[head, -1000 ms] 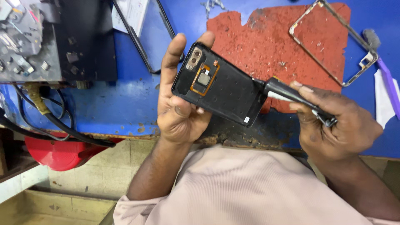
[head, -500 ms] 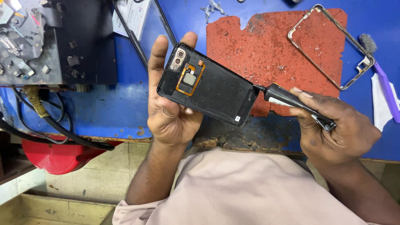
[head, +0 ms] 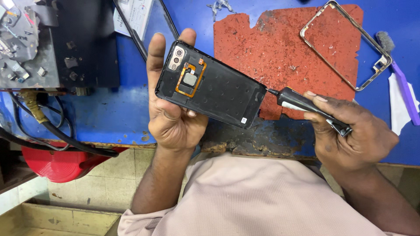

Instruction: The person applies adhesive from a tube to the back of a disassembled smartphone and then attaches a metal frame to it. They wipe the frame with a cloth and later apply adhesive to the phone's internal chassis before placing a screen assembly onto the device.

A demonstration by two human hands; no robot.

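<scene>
My left hand [head: 171, 114] grips a black phone back cover [head: 211, 90], inner side up, with an orange flex ring and a camera module near its top left corner. My right hand [head: 352, 133] holds a black glue tube [head: 306, 105] with a thin nozzle. The nozzle tip touches the cover's right edge. Both hands hover above the front edge of a blue workbench [head: 109, 118].
A worn red mat [head: 280, 48] lies on the bench behind the cover. A bare metal phone frame [head: 345, 43] rests on it at the right, beside a purple-handled brush [head: 400, 74]. Black equipment [head: 52, 43] and cables [head: 48, 131] crowd the left. A red stool [head: 52, 164] stands below.
My left hand has shifted the cover left and turned it slightly. The tube's nozzle now meets the cover's right edge instead of its lower right corner.
</scene>
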